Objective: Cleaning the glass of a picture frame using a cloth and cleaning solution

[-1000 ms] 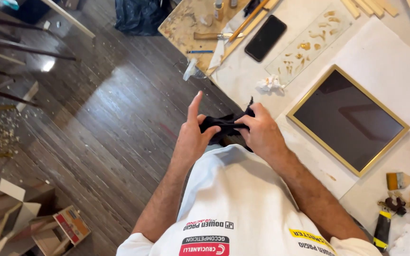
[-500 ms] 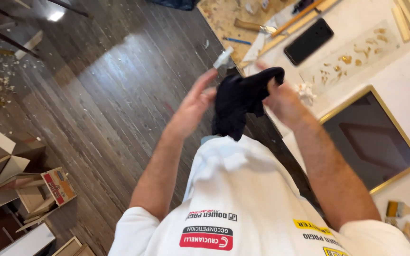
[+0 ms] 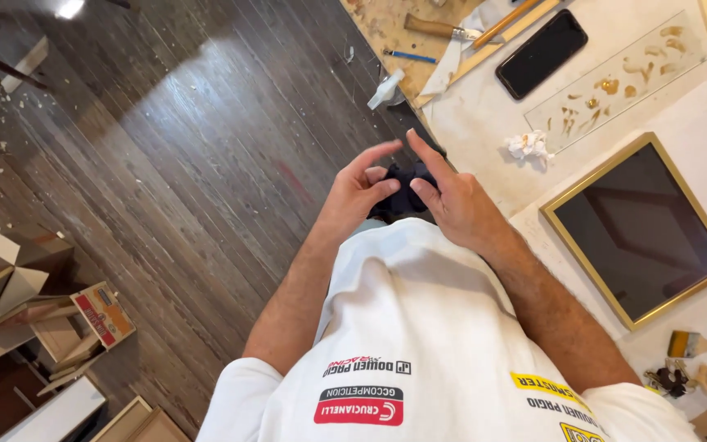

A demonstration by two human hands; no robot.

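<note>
The head camera looks down over a white shirt [image 3: 419,327] at both hands, raised together in front of the chest, above the edge of the counter [image 3: 484,123]. The left hand [image 3: 358,192] and the right hand [image 3: 452,200] are pressed close around a bunched dark cloth [image 3: 403,192], which sits between them. The left thumb and fingers curl onto the cloth from one side; the right hand pinches it with thumb and lower fingers, while its index finger sticks out straight and free. Only a small part of the cloth shows between the fingers.

On the counter, just beyond the hands, lies a crumpled white tissue [image 3: 528,146]. To the right of the right forearm lies a gold picture frame [image 3: 640,229] with dark glass, flat on a white sheet. Farther off lie a black phone [image 3: 542,53], a clear strip [image 3: 619,78] smeared with gold flecks, and a wooden-handled tool [image 3: 443,29]. Near the right edge lies a brush [image 3: 701,344] with a yellow band.

Left of the arms is dark wood floor [image 3: 165,164], with open cardboard boxes [image 3: 34,303] at the lower left
</note>
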